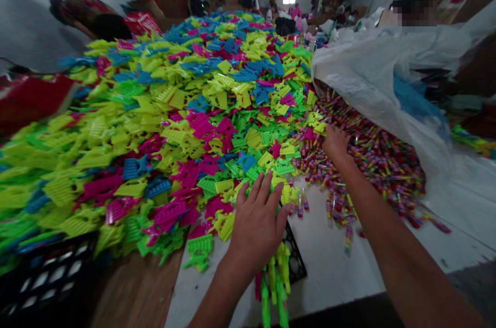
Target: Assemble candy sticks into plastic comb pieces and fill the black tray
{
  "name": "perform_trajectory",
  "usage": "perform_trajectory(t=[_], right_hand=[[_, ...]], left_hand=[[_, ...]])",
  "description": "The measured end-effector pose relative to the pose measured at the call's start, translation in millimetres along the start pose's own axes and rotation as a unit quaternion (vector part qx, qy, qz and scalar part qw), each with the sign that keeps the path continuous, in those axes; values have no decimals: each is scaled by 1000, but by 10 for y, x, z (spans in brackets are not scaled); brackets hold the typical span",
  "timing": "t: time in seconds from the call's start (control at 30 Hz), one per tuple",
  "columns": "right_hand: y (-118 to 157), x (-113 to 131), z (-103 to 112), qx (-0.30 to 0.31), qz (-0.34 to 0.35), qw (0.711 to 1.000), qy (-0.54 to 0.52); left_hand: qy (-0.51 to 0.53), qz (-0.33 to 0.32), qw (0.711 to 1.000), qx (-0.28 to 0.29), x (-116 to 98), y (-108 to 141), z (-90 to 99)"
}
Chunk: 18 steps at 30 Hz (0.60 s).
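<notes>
A worker's left hand (258,217) reaches palm down, its fingers extended and slightly apart, over a black tray (297,261) on a pale desk (321,281), while the right hand (336,143) dips into the near side of a heap of small, bright tubes (387,162). The right fingers are bent among the tubes, just beside a yellow piece; whether they grip anything cannot be told. The black tray, pierced with round holes and partly hidden by the left hand, carries a cluster of green and yellow pieces (273,279) at its near end, some jutting past the edge. The tubes, capped in red, lie under the mouth of a large translucent plastic sheet (360,69), with several strays scattered across the desk between the hands. To the left rises a mound of ridged plastic pieces (201,126) in yellow, green, blue and pink. A second black tray (42,276), its openings showing pale, sits at lower left, below a red box (34,98) beside the mound. Other people bend over work on both sides.
</notes>
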State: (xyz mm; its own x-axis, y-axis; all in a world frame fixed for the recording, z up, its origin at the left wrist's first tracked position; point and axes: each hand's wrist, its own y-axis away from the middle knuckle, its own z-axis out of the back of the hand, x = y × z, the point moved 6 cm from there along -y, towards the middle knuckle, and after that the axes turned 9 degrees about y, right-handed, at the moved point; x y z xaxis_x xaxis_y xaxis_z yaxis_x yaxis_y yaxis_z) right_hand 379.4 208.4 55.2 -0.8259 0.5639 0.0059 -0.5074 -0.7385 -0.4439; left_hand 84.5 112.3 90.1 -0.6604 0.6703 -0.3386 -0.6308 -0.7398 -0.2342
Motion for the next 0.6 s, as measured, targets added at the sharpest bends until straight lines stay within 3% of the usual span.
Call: perform_trajectory(t=[0.1, 0.23, 0.33, 0.4, 0.5, 0.6], right_hand=[[156, -21, -48, 14, 52, 998, 15], [575, -22, 39, 12, 100, 995, 10], [879, -55, 167, 3, 96, 993, -74], [1083, -87, 206, 36, 69, 982, -172], [1432, -70, 175, 145, 21, 933, -329], [1801, 58, 143, 254, 0, 847, -466]], left_hand=[[6, 7, 1000, 5, -2, -3, -5], [6, 10, 1000, 14, -13, 1, -1], [5, 12, 999, 30, -19, -8, 12], [2, 18, 999, 35, -12, -43, 26], [-16, 26, 999, 19, 12, -133, 39], [-30, 11, 999, 21, 17, -209, -8]])
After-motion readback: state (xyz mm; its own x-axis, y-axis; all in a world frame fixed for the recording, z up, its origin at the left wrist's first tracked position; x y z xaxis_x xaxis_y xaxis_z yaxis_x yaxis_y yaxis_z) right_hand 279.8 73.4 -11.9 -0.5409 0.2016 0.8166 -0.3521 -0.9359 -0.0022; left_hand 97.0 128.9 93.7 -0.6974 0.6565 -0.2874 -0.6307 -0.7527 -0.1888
